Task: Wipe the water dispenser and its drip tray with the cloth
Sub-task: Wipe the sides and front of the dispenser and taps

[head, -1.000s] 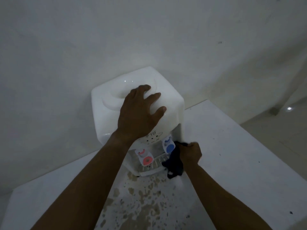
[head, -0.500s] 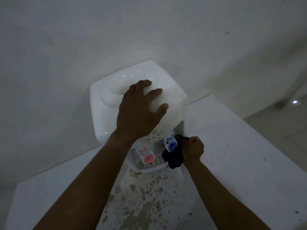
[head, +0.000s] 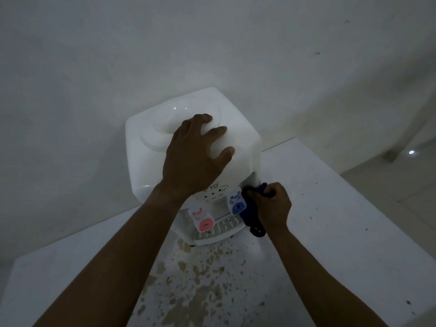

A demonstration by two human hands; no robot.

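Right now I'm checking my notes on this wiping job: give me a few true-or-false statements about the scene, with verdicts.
1. The left hand rests on top of the water dispenser. True.
2. The right hand grips the cloth beside the blue tap. True.
3. The cloth is white. False: it is dark blue.
4. The red tap is nearest the cloth. False: the blue tap stands between them.
5. The table before the drip tray is spotless. False: brownish stains mark it.
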